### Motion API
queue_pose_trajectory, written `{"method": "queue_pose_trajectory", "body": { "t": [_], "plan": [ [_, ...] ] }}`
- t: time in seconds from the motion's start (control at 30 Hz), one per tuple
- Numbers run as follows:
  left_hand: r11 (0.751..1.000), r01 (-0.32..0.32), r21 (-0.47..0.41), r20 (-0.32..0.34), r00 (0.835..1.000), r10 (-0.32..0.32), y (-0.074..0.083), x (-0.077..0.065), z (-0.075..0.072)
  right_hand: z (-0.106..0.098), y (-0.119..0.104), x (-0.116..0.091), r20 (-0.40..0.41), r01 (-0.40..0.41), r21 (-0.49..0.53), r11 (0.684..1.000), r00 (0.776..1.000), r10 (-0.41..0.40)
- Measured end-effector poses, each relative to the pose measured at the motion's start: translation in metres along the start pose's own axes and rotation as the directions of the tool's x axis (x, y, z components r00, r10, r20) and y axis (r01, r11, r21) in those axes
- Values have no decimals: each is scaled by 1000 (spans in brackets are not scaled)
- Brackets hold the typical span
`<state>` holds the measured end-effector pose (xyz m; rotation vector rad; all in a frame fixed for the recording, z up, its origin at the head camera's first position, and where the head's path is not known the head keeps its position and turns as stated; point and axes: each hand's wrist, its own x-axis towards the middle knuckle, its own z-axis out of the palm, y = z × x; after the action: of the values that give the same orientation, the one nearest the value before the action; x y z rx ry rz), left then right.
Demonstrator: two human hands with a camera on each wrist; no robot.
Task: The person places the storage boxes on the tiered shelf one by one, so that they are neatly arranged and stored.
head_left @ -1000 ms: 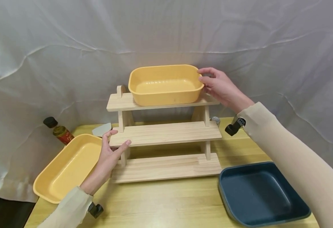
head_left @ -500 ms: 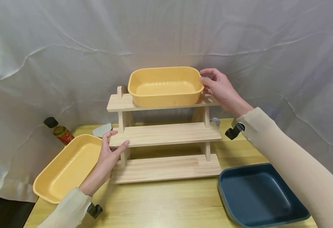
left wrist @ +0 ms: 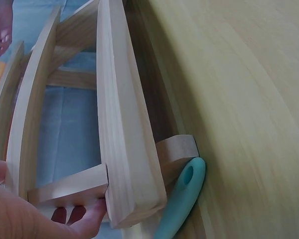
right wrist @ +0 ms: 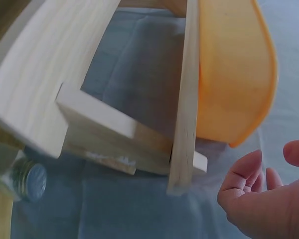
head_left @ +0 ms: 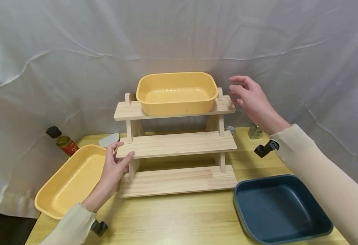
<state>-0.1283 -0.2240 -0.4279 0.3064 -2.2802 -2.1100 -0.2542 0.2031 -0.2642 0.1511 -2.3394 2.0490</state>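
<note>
A three-tier wooden display stand (head_left: 179,144) stands on the table. On its top shelf rests a yellow rectangular basin (head_left: 179,108), upright. My left hand (head_left: 110,172) grips the stand's left end at the middle shelf; in the left wrist view the thumb lies against the shelf and the fingers bend under the side support (left wrist: 72,186). Beside the top shelf's right end, my right hand (head_left: 255,102) hovers apart from the basin, its fingers loosely bent around nothing. The right wrist view shows a gap between that hand and the basin's wall (right wrist: 234,74).
A second yellow basin (head_left: 71,183) lies left of the stand, with a red-labelled bottle (head_left: 65,143) behind it. A dark blue basin (head_left: 283,207) sits at the front right. Glass jars (head_left: 255,131) stand behind. A teal handle (left wrist: 182,199) pokes out by the stand's base.
My right hand has let go of the yellow basin's right rim and moved off to the right. The basin stays on the top shelf. My left hand keeps its hold, shifting slightly left.
</note>
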Motion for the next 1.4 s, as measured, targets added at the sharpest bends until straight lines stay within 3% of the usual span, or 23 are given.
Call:
{"method": "queue_pose_trajectory", "body": {
  "t": [0.47,0.9,1.17,1.4],
  "plan": [
    [999,11,-34,-11,1000,-11,-2,0,-12,-45,12,-31,19,-2,11,1000,1000,2],
    [998,26,-62,27,999,-25,0,0,-20,-93,32,-69,75,1,41,999,997,-4],
    [998,18,-54,57,998,-15,-1,1,-25,-127,54,-99,129,-13,2,1000,992,13],
    [999,7,-40,83,997,-4,-1,1,-28,-158,80,-125,114,-5,-100,995,993,16]
  ]
}}
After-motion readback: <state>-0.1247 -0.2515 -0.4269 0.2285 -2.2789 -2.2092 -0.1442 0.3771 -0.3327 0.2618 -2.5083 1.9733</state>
